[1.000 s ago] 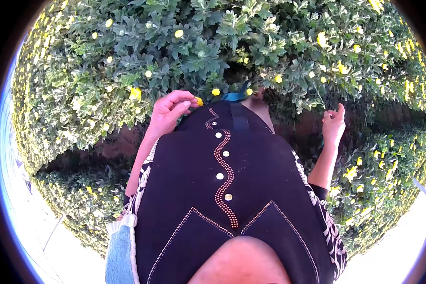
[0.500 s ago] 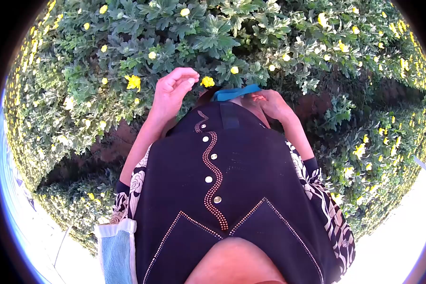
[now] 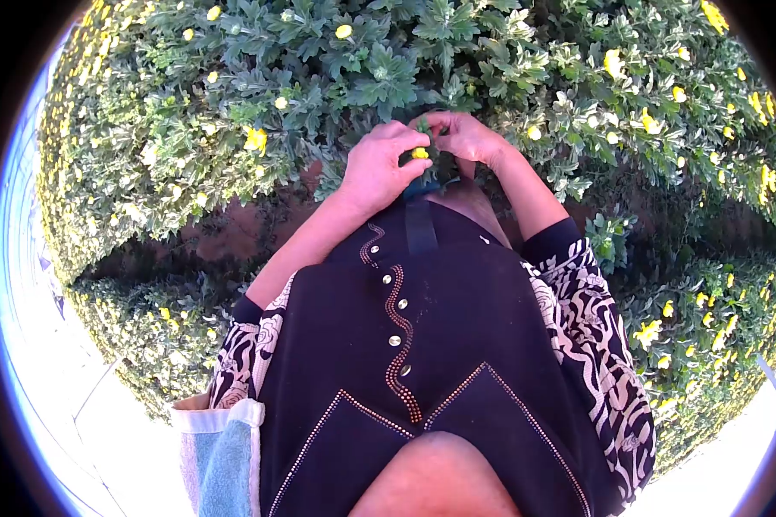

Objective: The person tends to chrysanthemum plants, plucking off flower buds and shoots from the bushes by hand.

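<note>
A small yellow flower (image 3: 419,153) sits between the curled thumb and fingers of my left hand (image 3: 379,164), in front of my waist. Close beside it, my right hand (image 3: 466,138) has its fingers bent together at the green leaves by the flower; what they pinch is hidden. The two hands nearly meet at the edge of the leafy flower bushes (image 3: 388,73). Below them, a teal cloth band (image 3: 418,187) shows in part at my waist.
Bushes with yellow blooms, such as an open flower (image 3: 256,140), spread ahead and to both sides. Brown soil (image 3: 224,231) shows between the rows. A light blue and white cloth (image 3: 224,452) hangs by my left side.
My left hand has moved right and closed around a yellow flower. My right hand has come up and left from the teal band to meet it. The view has shifted slightly.
</note>
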